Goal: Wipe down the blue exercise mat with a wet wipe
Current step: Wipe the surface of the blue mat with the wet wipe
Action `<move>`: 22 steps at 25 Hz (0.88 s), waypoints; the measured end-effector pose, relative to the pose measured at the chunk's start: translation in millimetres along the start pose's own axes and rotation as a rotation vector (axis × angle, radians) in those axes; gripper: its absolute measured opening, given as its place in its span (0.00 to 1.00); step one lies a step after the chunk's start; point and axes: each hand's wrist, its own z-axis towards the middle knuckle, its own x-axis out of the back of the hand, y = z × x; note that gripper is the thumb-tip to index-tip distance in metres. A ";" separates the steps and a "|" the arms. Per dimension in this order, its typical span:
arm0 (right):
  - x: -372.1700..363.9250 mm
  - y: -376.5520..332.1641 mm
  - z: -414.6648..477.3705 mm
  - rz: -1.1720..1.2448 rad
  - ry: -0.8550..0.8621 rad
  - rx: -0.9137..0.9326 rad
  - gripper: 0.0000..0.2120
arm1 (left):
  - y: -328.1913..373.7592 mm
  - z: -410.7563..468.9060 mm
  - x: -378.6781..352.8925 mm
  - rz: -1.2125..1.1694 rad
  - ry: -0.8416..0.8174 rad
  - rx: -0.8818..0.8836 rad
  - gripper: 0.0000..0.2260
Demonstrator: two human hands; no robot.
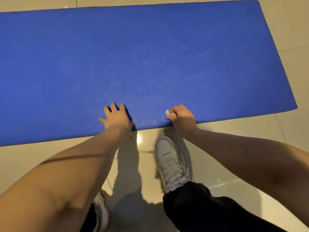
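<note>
I had the blue exercise mat [150,56] spread flat on the tiled floor [250,134]. Its long axis ran from 9 o'clock to 3 o'clock across my view, with the 3 o'clock end in sight and the 9 o'clock end cut off by the frame. Both hands sat at the mat's near long edge. The right hand [181,116] was curled round a small bunched wet wipe [169,113]; a white corner poked out past the fingers on the 9 o'clock side and seemed to touch the blue surface just inside that edge. The left hand [117,117] lay flat with fingers spread, pressing on the mat at 9 o'clock of the wipe hand and holding nothing. As I judged it, the coming stroke turned on this: nearly all the mat lay between 10 and 2 o'clock of the wipe, so the wipe had to travel away from me across the short width, or sideways along the long axis. The right hand was the nearer to the 3 o'clock end, and the left looked placed to pin the mat against sliding on the glossy tile. A white shoe [168,158] stood on the floor at 6 o'clock of the right hand, just short of the edge.
</note>
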 end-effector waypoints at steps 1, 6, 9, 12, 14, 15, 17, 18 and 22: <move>-11.2 -9.0 -2.2 -0.010 0.024 0.086 0.06 | -1.6 1.5 -2.6 -0.020 -0.019 0.010 0.35; -51.1 -49.6 -0.7 -0.003 -0.146 0.421 0.06 | -9.7 1.1 5.3 0.138 -0.036 -0.039 0.39; -48.4 -40.6 3.8 -0.062 -0.142 0.497 0.06 | -18.7 1.4 11.6 0.205 -0.046 -0.089 0.39; -17.8 -23.1 8.9 -0.240 -0.150 0.418 0.09 | -18.4 -0.3 11.2 0.199 -0.058 -0.080 0.39; 2.2 -0.6 11.6 -0.279 -0.065 0.311 0.14 | -15.8 -0.4 11.5 0.195 -0.068 -0.068 0.40; 10.6 8.9 11.2 -0.268 -0.005 0.254 0.15 | -15.0 -0.1 11.5 0.193 -0.072 -0.065 0.40; 16.0 12.8 9.2 -0.245 0.091 0.164 0.16 | -15.7 0.1 11.0 0.199 -0.068 -0.063 0.40; 11.1 7.3 8.2 -0.252 0.103 0.131 0.15 | -16.1 0.1 10.4 0.202 -0.063 -0.063 0.39; -28.8 -34.9 3.7 -0.152 0.019 0.266 0.12 | -16.4 0.9 8.3 0.213 -0.047 -0.071 0.39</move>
